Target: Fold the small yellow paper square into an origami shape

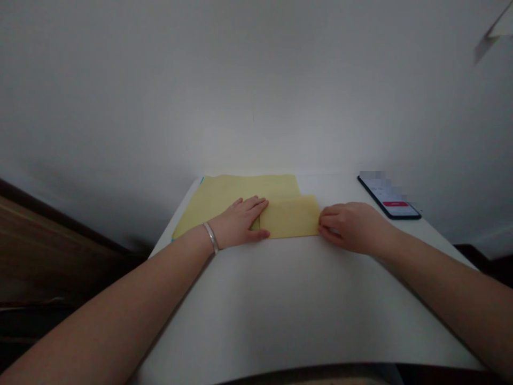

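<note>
A folded piece of yellow paper [292, 216] lies flat on the white table, between my two hands. My left hand [242, 220] rests over its left end with the fingers stretched out and the thumb apart, near the lower edge. At the paper's right edge, my right hand [348, 225] has its fingertips pinched together on the border. Behind and to the left is a larger yellow sheet [244, 186], partly covered by my left hand and the folded paper. A silver bracelet [210, 237] circles my left wrist.
A phone [390, 198] with its screen lit lies at the back right of the white table [272, 310]. The table's far edge meets a pale wall [256, 85]. On the left stands a brown wooden piece [48, 251].
</note>
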### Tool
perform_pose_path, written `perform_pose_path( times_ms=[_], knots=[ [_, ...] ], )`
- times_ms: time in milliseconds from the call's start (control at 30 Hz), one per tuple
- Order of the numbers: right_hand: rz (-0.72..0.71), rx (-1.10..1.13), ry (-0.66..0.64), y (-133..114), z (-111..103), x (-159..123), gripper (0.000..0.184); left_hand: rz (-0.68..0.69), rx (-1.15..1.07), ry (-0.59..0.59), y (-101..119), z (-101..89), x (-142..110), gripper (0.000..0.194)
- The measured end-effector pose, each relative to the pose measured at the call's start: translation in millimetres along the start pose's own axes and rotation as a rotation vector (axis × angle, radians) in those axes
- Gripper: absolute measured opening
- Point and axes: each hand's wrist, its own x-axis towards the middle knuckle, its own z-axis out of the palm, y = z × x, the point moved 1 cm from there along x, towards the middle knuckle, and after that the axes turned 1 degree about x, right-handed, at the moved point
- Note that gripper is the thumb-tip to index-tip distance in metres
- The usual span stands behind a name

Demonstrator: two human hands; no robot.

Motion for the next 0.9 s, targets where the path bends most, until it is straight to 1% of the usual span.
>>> perform_pose_path(
  times_ms=[67, 133, 200, 267, 433, 500, 600, 733, 833, 900],
  knots=[
    [-0.002, 0.021, -0.01, 0.2, 3.9, 4.0, 0.025, -0.014, 0.016, 0.035, 0.2, 0.2, -0.1, 0.082],
    [0.014, 0.092, 0.025, 1.0, 10.8, 6.8, 0.026, -0.054, 0.024, 0.054, -0.4, 1.6, 0.2, 0.089],
    [0.044, 0.171, 0.075, 2.8, 18.4, 8.4, 0.035, -0.081, 0.021, 0.065, -1.4, 3.0, 0.8, 0.095],
    [0.046, 0.226, 0.095, 4.7, 24.3, 9.1, 0.041, -0.068, 0.005, 0.065, -2.0, 3.4, 1.5, 0.094],
    [0.052, 0.295, 0.101, 7.4, 28.4, 8.0, 0.044, -0.023, -0.07, 0.099, 0.1, -1.8, 2.8, 0.088],
    [0.072, 0.31, 0.114, 7.3, 28.7, 7.8, 0.047, -0.006, -0.14, 0.134, 2.1, -4.4, 3.4, 0.088],
    [0.103, 0.356, 0.153, 7.4, 29.7, 8.9, 0.059, 0.003, -0.28, 0.203, 5.4, -7.1, 4.6, 0.087],
    [0.125, 0.395, 0.168, 9.3, 32.2, 11.8, 0.075, -0.061, -0.424, 0.296, 8.1, -8.2, 6.6, 0.084],
    [0.128, 0.423, 0.184, 11.1, 35.0, 14.0, 0.082, -0.096, -0.555, 0.402, 8.5, -8.3, 8.8, 0.082],
    [0.132, 0.447, 0.221, 11.9, 36.6, 15.4, 0.085, -0.119, -0.669, 0.467, 8.6, -9.0, 10.6, 0.08]
  ],
)
